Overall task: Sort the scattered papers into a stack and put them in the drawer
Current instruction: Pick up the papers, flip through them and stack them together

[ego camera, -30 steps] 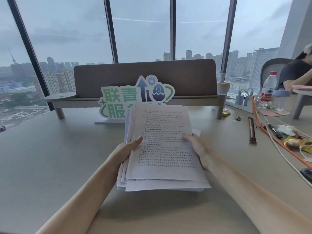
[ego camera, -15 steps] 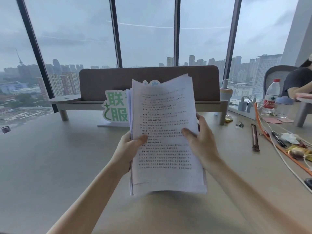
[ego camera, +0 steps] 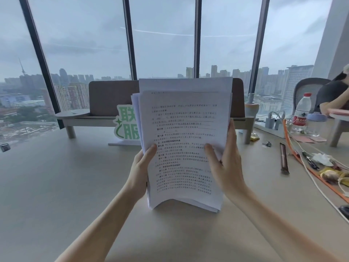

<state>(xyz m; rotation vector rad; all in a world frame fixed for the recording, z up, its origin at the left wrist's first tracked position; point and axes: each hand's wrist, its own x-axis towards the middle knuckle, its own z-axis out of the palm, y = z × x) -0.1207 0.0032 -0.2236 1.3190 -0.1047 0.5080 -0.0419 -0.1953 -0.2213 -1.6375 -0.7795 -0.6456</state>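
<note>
One stack of printed papers (ego camera: 184,148) stands upright, lower edge resting on the desk (ego camera: 56,186) and bowed upward at the middle. The sheets are unevenly aligned at the top and left; their number cannot be counted, and the print is too small to read. Two hands grip the stack: the left hand (ego camera: 140,171) clasps the left edge, thumb across the front page; the right hand (ego camera: 226,163) clasps the right edge, thumb in front, fingers hidden behind the sheets. The stack conceals most of one green-and-white sign (ego camera: 125,123) and the middle of the desk divider (ego camera: 113,97). To the right lie one water bottle (ego camera: 301,114), one binder clip (ego camera: 266,143) and several cables (ego camera: 309,178), partly cut off. One seated person (ego camera: 332,99) is cropped at the frame edge.
</note>
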